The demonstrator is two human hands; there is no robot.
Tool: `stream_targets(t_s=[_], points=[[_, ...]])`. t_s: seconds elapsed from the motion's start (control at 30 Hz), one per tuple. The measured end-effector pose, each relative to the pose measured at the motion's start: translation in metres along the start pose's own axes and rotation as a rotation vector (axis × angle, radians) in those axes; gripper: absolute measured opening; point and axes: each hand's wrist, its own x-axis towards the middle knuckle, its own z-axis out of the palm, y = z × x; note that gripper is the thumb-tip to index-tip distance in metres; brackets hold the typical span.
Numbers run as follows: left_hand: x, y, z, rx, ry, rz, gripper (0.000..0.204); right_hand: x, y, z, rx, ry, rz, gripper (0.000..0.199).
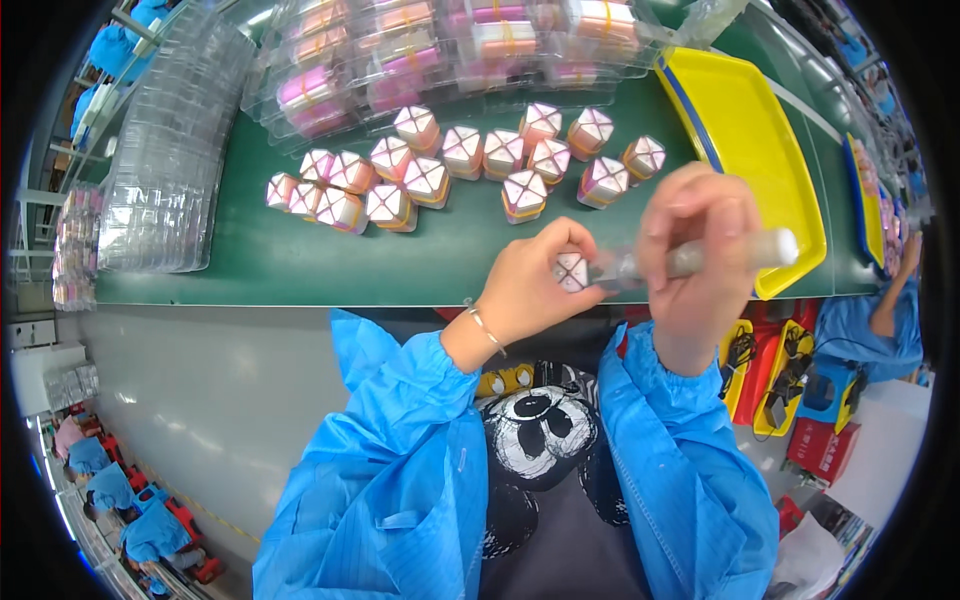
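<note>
While the far left edge shows seated workers (150,530) in blue, closer in comes a tall stack of clear plastic trays (165,170), nested along that end of the green table (350,285). Moving right, we reach a loose cluster of small faceted blocks (390,205), their white tops divided by dark lines, their sides pink, orange and yellow. Behind them, more clear trays carry pink, white and orange bundles (505,40) bound with yellow bands. Now the middle, and here's the left hand (532,285), a bracelet (486,328) at its wrist: it's closed around one white-topped block (571,271) at the near edge of the table, fingers and thumb curled about its sides. Just beside it, the right hand (710,245) is a blur, fingers bent around a pale, tube-like item (772,248) with a whitish end pointing right. A see-through smear lies between block and tube; whether they touch, you can't tell. Behind that hand sits a yellow tray (770,150), and at the far right, a co-worker's blue sleeve (895,320) at the table's edge.
</note>
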Motion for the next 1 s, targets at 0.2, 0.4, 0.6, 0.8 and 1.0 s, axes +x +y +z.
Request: stream_targets(t_s=[0.2, 0.4, 0.6, 0.8, 1.0], points=[[0.001, -0.010, 0.009, 0.026, 0.045, -0.013, 0.059, -0.004, 0.016, 0.021, 0.058, -0.072, 0.177, 0.022], [-0.005, -0.012, 0.008, 0.094, 0.037, 0.000, 0.061, -0.008, 0.017, 0.022, -0.089, -0.087, 0.169, 0.021], [-0.007, -0.005, 0.012, 0.122, 0.176, 0.010, 0.064, -0.009, 0.016, 0.025, -0.173, -0.049, 0.149, 0.016], [-0.004, -0.013, 0.017, 0.260, 0.202, 0.133, 0.061, -0.013, 0.008, 0.038, -0.226, 0.020, 0.258, 0.010], [-0.003, -0.027, 0.021, 0.212, 0.224, 0.162, 0.058, -0.012, -0.005, 0.040, -0.253, -0.066, 0.447, 0.007]])
